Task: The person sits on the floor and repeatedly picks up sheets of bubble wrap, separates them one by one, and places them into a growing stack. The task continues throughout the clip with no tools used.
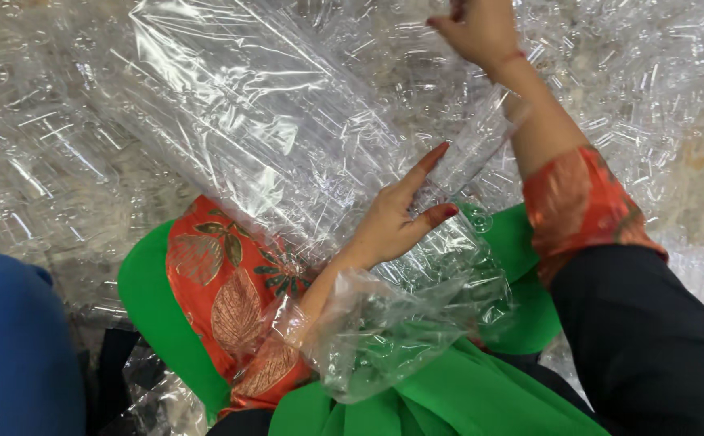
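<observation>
Plastic dominates the view: a long clear bag (287,153), filled with what look like empty clear bottles, is seen lying slantwise from the upper left down toward the middle. The left hand (396,214) is pressed flat against the lower right flank of the bag, its fingers held straight and spread a little, with the thumb apart; nothing is pinched by it. The open, crumpled mouth of the bag (384,323) is gathered loosely around the left forearm, below the hand. The right hand (477,28) is raised beyond the far right end of the bag, at the upper edge of the view; its fingers are partly cut off there, so whether anything is gripped cannot be told. An orange patterned sleeve (582,202) is worn on the right arm, to the right of the bag. Green cloth (465,396) with an orange leaf-printed panel (223,282) is spread under the bag's lower end. A heap of loose clear bottles (53,161) is scattered all around the bag. A blue shape (13,347) is seen left of the bag's mouth.
</observation>
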Action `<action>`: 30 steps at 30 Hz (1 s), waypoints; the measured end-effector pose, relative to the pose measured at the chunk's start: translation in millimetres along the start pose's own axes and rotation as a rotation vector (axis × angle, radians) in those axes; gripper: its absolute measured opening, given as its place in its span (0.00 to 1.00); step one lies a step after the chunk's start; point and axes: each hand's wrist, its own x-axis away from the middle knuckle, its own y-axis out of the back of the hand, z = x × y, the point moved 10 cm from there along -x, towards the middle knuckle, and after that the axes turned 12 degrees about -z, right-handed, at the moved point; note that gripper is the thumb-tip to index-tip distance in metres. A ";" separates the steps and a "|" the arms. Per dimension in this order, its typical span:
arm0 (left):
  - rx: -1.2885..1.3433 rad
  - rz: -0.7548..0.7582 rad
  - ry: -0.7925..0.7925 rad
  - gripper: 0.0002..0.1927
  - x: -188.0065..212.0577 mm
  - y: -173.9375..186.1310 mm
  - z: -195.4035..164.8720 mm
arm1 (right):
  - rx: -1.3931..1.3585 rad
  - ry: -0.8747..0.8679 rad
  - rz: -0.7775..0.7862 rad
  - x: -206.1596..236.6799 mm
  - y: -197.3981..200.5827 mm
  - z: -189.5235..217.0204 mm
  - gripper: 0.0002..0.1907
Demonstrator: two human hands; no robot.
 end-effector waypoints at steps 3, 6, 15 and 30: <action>0.020 0.019 0.039 0.41 3.7 -5.0 2.9 | -0.691 -0.178 -0.272 36.3 82.3 -6.8 0.06; 0.009 0.014 0.066 0.41 10.3 -8.0 4.9 | -0.953 -0.392 -0.394 83.8 156.5 -20.7 0.11; -0.059 0.039 -0.084 0.41 31.1 -17.0 -6.7 | -0.660 -0.229 -0.255 152.1 241.5 29.1 0.03; -0.094 0.037 -0.085 0.42 62.6 -34.2 -16.2 | -1.599 -0.389 -0.150 225.6 264.4 61.2 0.13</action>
